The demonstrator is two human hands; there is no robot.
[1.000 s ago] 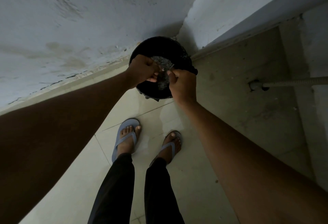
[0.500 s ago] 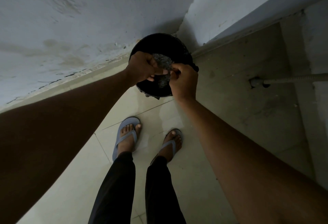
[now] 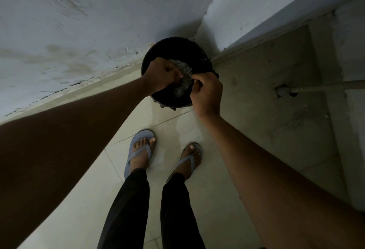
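Hands, two of them, meet over one black bucket (image 3: pixel 173 101) that stands on the floor in the corner where two walls join. Both the left hand (image 3: pixel 162 75) and the right hand (image 3: pixel 207 92) curl their fingers onto one grey crinkled piece (image 3: pixel 182 82), pinching it just above the bucket's mouth. Two blue flip-flops (image 3: pixel 138 152) stand on the tiled floor (image 3: pixel 94 199) nearby. One ribbed hose (image 3: pixel 325 86) enters from the right.

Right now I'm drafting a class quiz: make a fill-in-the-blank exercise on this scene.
1. The left hand and right hand both pinch a crinkled grey wad above a ____ bucket.
2. The bucket stands in the ____ between two walls.
3. The person's flip-flops are ____.
Missing: black; corner; blue.
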